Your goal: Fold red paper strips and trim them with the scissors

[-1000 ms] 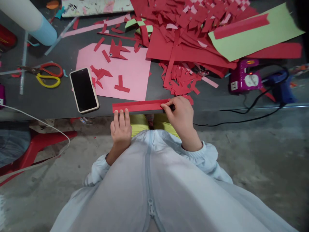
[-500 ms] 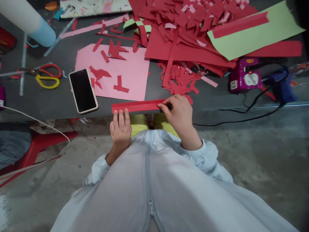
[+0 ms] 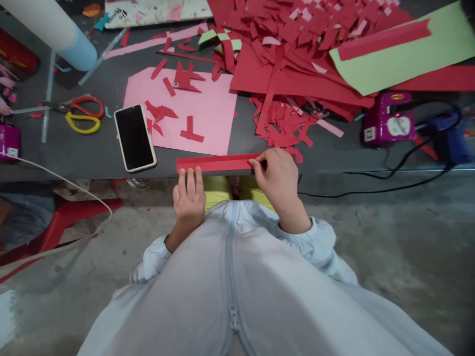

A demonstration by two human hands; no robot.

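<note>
A long red paper strip (image 3: 215,163) with a lengthwise crease lies along the table's front edge. Fingertips of my left hand (image 3: 190,190) rest flat on its left end, fingers stretched out. Toward the strip's right part, my right hand (image 3: 278,173) is closed, thumb and forefinger pinched at the paper. A small dark spot shows inside that grip; what it is I cannot make out. Behind the strip lies a pink paper sheet (image 3: 215,118) bearing red cut pieces, among them a spiky red shape (image 3: 183,77) with a small eye.
Left of the pink sheet are a phone (image 3: 135,138) and scissors (image 3: 83,114). Heaped red paper scraps (image 3: 284,118) lie behind my right hand, with a green sheet (image 3: 393,64) farther right. A purple box (image 3: 388,121) with black cables (image 3: 334,195) stands at the right.
The view has shifted slightly, so the table things appear farther right. Both hands keep nearly the same place on the strip. The dark thing in the right hand's grip shows less now.
</note>
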